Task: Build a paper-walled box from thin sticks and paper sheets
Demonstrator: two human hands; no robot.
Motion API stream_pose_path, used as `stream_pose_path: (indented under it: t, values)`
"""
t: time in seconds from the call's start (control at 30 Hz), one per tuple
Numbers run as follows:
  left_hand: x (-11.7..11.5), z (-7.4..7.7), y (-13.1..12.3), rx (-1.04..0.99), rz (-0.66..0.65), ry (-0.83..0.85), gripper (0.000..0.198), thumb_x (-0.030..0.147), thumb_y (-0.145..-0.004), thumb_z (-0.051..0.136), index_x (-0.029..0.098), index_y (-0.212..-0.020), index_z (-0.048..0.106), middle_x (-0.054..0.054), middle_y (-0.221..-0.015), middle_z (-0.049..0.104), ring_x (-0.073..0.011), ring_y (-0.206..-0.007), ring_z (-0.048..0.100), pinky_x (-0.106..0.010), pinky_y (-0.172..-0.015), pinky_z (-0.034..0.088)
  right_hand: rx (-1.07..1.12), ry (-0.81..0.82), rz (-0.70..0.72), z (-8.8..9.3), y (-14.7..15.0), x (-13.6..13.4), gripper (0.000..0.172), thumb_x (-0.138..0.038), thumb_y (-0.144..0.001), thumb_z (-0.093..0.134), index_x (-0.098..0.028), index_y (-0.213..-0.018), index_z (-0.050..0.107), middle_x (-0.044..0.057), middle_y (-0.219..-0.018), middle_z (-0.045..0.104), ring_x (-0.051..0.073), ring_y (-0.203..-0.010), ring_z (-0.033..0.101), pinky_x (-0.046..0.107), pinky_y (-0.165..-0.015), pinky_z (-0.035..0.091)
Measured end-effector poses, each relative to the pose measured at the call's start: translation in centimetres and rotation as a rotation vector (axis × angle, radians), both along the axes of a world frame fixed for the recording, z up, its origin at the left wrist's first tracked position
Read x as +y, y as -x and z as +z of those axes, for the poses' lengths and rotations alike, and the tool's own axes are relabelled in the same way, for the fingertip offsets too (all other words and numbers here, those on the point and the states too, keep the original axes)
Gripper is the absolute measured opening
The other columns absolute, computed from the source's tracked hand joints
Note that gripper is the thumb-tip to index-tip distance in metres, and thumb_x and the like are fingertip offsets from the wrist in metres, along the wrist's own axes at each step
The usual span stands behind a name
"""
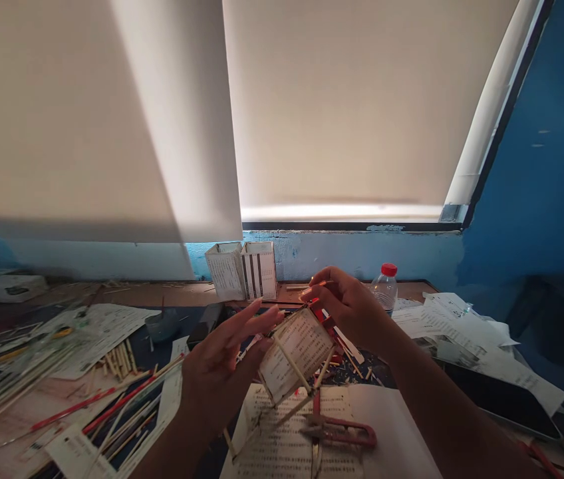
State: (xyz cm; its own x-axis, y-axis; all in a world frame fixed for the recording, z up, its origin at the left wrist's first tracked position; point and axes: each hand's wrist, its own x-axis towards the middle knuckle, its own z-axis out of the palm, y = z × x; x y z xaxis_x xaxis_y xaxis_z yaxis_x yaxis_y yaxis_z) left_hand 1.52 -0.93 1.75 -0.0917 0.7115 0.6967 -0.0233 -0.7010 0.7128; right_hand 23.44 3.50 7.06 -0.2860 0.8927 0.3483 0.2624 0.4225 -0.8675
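Note:
My left hand (229, 352) grips a small frame of thin wooden sticks with a printed paper panel (299, 352), thumb against its left edge and fingers stretched behind it. The frame is tilted, and sticks jut from its lower right corner. My right hand (349, 303) is closed just above the frame's top right edge, fingertips pinched together; what they hold is too small to tell. Below the frame lies an open book (326, 459) with printed pages. Red-handled thread snips (344, 431) rest on the book.
Two paper-covered boxes (259, 271) stand by the wall. A clear bottle with a red cap (385, 289) is behind my right hand. Papers (466, 326) and a dark phone (499, 399) lie at right. Sticks (120, 359), red pens (72, 407) and a small cup (161, 326) crowd the left.

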Motion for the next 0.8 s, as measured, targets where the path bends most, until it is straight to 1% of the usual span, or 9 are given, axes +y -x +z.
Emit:
stream_pose_path:
  t: [0.1, 0.17, 0.23, 0.3, 0.4, 0.5, 0.57, 0.67, 0.8]
  values:
    - [0.1, 0.2, -0.2, -0.027, -0.008, -0.044, 0.039, 0.014, -0.091, 0.074, 0.03, -0.126, 0.072, -0.002, -0.127, 0.078, -0.023, -0.117, 0.073, -0.035, -0.101, 0.061, -0.033, -0.037, -0.038, 0.0, 0.0, 0.0, 0.018, -0.041, -0.102, 0.053, -0.025, -0.109, 0.058, 0.008, -0.106, 0.077, 0.023, -0.087, 0.075, 0.033, -0.061, 0.062]
    - [0.2, 0.2, -0.2, 0.008, 0.021, -0.04, 0.037, 0.015, -0.092, 0.072, 0.028, -0.126, 0.072, -0.004, -0.123, 0.08, -0.023, -0.114, 0.075, -0.036, -0.102, 0.06, -0.043, -0.062, -0.05, -0.1, 0.0, 0.0, 0.019, -0.042, -0.102, 0.052, -0.025, -0.109, 0.058, 0.008, -0.106, 0.078, 0.023, -0.087, 0.075, 0.033, -0.062, 0.06]
    - [0.2, 0.1, -0.1, 0.044, 0.048, -0.042, 0.035, 0.015, -0.093, 0.071, 0.029, -0.126, 0.072, -0.002, -0.114, 0.083, -0.0209, -0.109, 0.077, -0.035, -0.101, 0.061, -0.049, -0.073, -0.056, -0.1, 0.0, 0.0, 0.02, -0.042, -0.102, 0.052, -0.025, -0.109, 0.058, 0.008, -0.108, 0.078, 0.023, -0.087, 0.075, 0.033, -0.061, 0.059]
    - [0.4, 0.0, 0.1, 0.074, 0.073, -0.074, 0.033, 0.014, -0.094, 0.07, 0.03, -0.123, 0.073, 0.0, -0.112, 0.083, -0.0189, -0.107, 0.077, -0.032, -0.1, 0.061, -0.053, -0.081, -0.058, -0.2, 0.0, 0.0, 0.018, -0.041, -0.102, 0.052, -0.025, -0.108, 0.058, 0.008, -0.107, 0.078, 0.022, -0.085, 0.075, 0.033, -0.062, 0.058]
    - [0.8, -0.2, 0.4, 0.118, 0.101, -0.128, 0.033, 0.012, -0.094, 0.069, 0.03, -0.121, 0.074, 0.0, -0.118, 0.081, -0.0181, -0.109, 0.077, -0.027, -0.097, 0.062, -0.048, -0.109, -0.046, -0.1, 0.1, -0.1, 0.015, -0.039, -0.103, 0.052, -0.025, -0.105, 0.058, 0.006, -0.104, 0.078, 0.022, -0.089, 0.075, 0.033, -0.069, 0.058]
    - [1.2, -0.3, 0.7, 0.124, 0.107, -0.143, 0.035, 0.011, -0.094, 0.068, 0.03, -0.123, 0.073, -0.001, -0.121, 0.08, -0.0188, -0.112, 0.075, -0.027, -0.097, 0.062, -0.025, -0.141, -0.018, 0.0, 0.3, -0.2, 0.013, -0.037, -0.103, 0.053, -0.025, -0.103, 0.058, 0.005, -0.101, 0.079, 0.021, -0.093, 0.076, 0.034, -0.077, 0.058]
    - [1.4, -0.3, 0.8, 0.116, 0.103, -0.146, 0.035, 0.01, -0.094, 0.068, 0.029, -0.123, 0.074, -0.001, -0.121, 0.08, -0.0185, -0.113, 0.075, -0.027, -0.098, 0.062, 0.01, -0.14, 0.015, 0.1, 0.4, -0.3, 0.014, -0.038, -0.103, 0.053, -0.025, -0.104, 0.057, 0.005, -0.102, 0.078, 0.021, -0.092, 0.077, 0.034, -0.08, 0.059]
    - [1.5, -0.3, 0.8, 0.111, 0.1, -0.156, 0.036, 0.009, -0.093, 0.069, 0.029, -0.122, 0.074, 0.0, -0.119, 0.08, -0.0167, -0.112, 0.075, -0.024, -0.098, 0.06, 0.03, -0.134, 0.033, 0.2, 0.2, -0.4, 0.014, -0.038, -0.104, 0.052, -0.025, -0.105, 0.056, 0.006, -0.105, 0.078, 0.02, -0.089, 0.078, 0.034, -0.079, 0.059]
    - [1.4, -0.3, 0.8, 0.109, 0.1, -0.15, 0.035, 0.008, -0.093, 0.069, 0.029, -0.121, 0.074, 0.0, -0.12, 0.08, -0.0155, -0.113, 0.074, -0.023, -0.1, 0.059, -0.008, -0.148, -0.006, 0.3, -0.1, -0.3, 0.014, -0.038, -0.104, 0.053, -0.025, -0.106, 0.057, 0.005, -0.103, 0.079, 0.021, -0.089, 0.078, 0.034, -0.075, 0.059]
